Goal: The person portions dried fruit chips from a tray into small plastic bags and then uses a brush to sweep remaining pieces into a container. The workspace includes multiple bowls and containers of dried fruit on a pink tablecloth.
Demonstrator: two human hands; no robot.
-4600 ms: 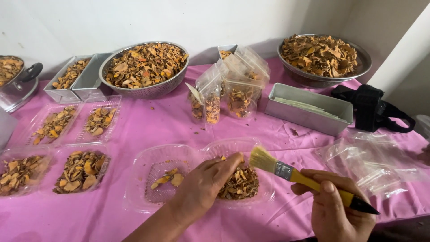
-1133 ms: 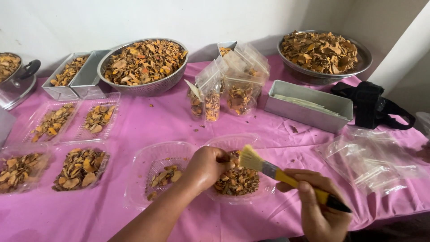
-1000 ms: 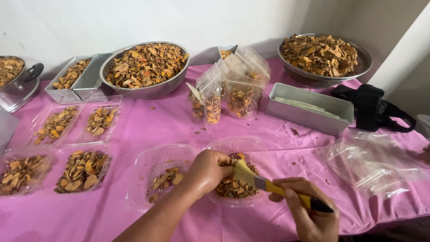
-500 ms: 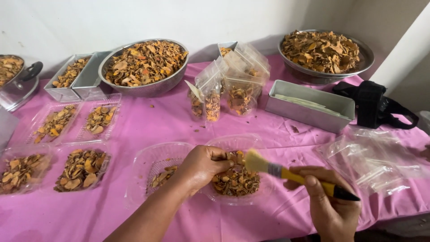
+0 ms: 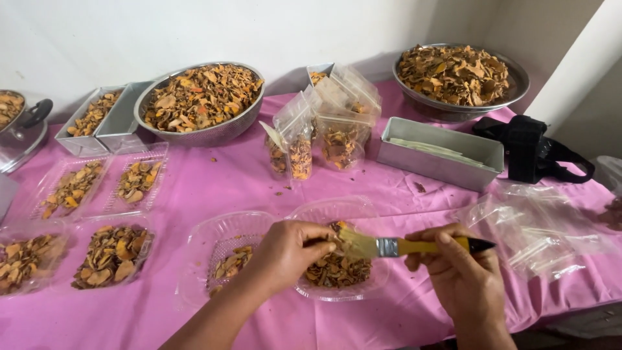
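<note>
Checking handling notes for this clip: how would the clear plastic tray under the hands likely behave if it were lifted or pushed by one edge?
The clear plastic tray looks thin-walled, so it would probably flex rather than stay stiff. Its heap of dried slices seems light and loose, so tilting could spill pieces. On the pink tablecloth, a push would likely slide it easily, perhaps bunching the cloth.

My far edge: two steel bowls (image 5: 201,104) (image 5: 461,74) heaped with dried chips, filled clear bags (image 5: 321,133) between; grey tin (image 5: 440,153) beside black pouch (image 5: 531,150).
</note>
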